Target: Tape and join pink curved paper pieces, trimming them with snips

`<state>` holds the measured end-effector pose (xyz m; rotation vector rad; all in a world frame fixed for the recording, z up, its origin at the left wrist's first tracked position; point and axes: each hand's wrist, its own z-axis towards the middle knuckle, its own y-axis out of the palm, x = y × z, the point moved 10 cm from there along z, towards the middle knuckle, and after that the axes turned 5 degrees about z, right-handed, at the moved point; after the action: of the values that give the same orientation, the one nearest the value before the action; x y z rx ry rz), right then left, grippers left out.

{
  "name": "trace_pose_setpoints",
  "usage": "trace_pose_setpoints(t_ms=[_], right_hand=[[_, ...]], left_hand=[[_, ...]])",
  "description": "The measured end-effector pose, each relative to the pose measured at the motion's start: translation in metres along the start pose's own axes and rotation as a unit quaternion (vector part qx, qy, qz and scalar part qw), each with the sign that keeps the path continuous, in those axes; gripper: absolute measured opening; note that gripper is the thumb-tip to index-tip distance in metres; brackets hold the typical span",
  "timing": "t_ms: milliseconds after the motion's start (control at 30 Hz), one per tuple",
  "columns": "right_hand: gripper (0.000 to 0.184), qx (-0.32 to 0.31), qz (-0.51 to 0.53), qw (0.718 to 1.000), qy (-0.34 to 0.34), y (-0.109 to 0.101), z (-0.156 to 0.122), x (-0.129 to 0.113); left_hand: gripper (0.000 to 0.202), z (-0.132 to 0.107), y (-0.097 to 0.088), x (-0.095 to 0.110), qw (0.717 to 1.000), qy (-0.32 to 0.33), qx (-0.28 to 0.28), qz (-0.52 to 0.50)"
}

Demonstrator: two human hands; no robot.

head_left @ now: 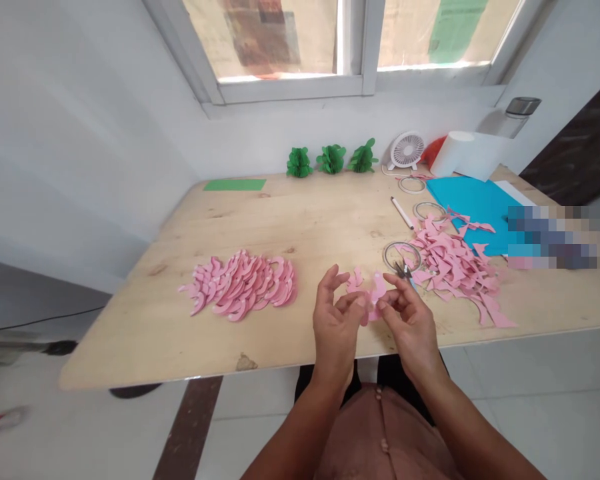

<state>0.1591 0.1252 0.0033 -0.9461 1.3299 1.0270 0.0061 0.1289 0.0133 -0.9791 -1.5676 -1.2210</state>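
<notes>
Above the table's front edge, my left hand (337, 317) and my right hand (405, 317) face each other, fingertips pinched on a small pink paper cutout (379, 288) between them. Part of the cutout is hidden by my fingers. Just behind my hands lie a few more pink paper pieces (355, 277). To the left is a heap of curved pink paper shapes (247, 283), overlapping, some with whitish spots. Right of my right hand spreads a pile of pink paper scraps (455, 257). Scissors (404, 272) lie beside that pile, partly behind my right fingers.
Rolls of tape (403, 257) and a white pen (402, 212) lie near the scraps. Blue sheets (480, 207) are at the right. Along the wall stand green paper trees (331, 159), a small fan (407, 151) and a paper roll (450, 153). A green strip (235, 185) lies back left.
</notes>
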Motion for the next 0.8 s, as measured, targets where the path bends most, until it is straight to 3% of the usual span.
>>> trace_pose_setpoints(t_ms=[233,567,800], right_hand=[[0.041,-0.011,0.047,0.998,0.035,0.005,-0.006,0.001],[0.051,-0.009,0.102,0.992,0.07,0.01,-0.007,0.014],[0.046,-0.003,0.106,0.992,0.065,0.013,-0.005,0.008]], left_hand=[[0.059,0.006,0.004,-0.002,1.0,0.026,0.008,-0.008],[0.057,0.005,-0.002,-0.007,1.0,0.025,0.009,-0.003],[0.058,0.005,-0.006,-0.007,0.999,0.042,-0.001,0.021]])
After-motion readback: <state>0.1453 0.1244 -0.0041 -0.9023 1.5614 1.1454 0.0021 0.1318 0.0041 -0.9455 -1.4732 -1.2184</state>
